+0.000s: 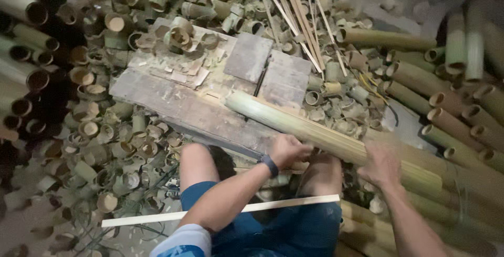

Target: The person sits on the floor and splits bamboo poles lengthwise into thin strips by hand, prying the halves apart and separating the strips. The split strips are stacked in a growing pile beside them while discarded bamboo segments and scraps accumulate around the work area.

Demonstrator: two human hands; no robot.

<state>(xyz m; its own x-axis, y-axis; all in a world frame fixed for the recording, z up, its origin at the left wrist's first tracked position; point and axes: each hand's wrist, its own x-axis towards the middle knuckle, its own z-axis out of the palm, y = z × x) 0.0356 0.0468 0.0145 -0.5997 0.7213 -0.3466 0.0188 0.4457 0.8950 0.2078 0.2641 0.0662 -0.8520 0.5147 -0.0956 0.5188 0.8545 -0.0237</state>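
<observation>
Both hands' grip clamps a bamboo pole (315,131) on a plank bench (173,102) amid bamboo offcuts (105,152).

Blue shorts, dark wristband (270,164) – perhaps a watch.

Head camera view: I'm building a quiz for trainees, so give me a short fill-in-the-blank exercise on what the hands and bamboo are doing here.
1. Both hands rest on a long green ____ pole.
2. The left hand wears a dark band on its ____.
3. The pole's far end lies on a worn ____ board.
4. A pale thin ____ lies across the person's lap.

Missing words: bamboo; wrist; wooden; strip
</observation>
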